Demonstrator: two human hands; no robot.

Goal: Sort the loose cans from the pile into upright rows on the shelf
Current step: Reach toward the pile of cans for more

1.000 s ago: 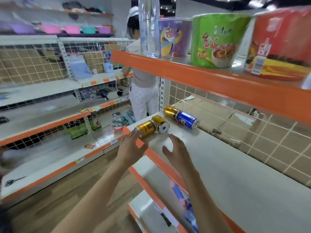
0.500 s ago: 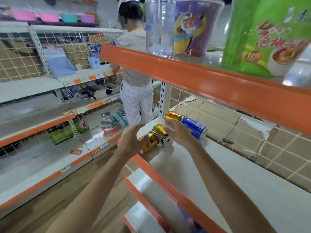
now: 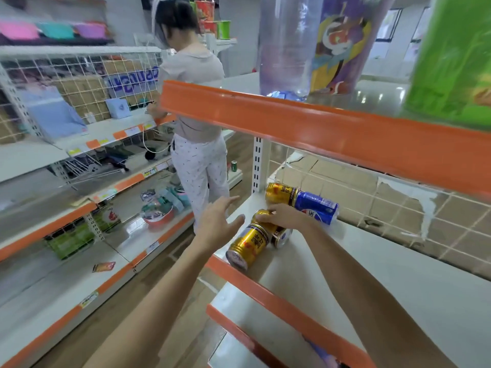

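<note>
Several cans lie on their sides at the left end of the white shelf (image 3: 372,274). A gold can (image 3: 248,247) lies nearest the orange front edge. Behind it lies a second gold can (image 3: 279,233), and my right hand (image 3: 284,216) curls its fingers over that can's top end. Farther back lie a third gold can (image 3: 281,193) and a blue can (image 3: 316,207), end to end. My left hand (image 3: 216,223) hovers just left of the front gold can with fingers spread, holding nothing.
The orange-edged shelf above (image 3: 318,128) overhangs the cans and carries a clear bottle (image 3: 287,43), a purple cup (image 3: 342,43) and a green cup (image 3: 457,62). A person (image 3: 198,115) stands close behind at the left shelving. A lower shelf (image 3: 265,322) juts out below.
My right hand has gone from hovering over the shelf to gripping the second gold can. My left hand has drawn slightly left off the front gold can. The camera has moved closer.
</note>
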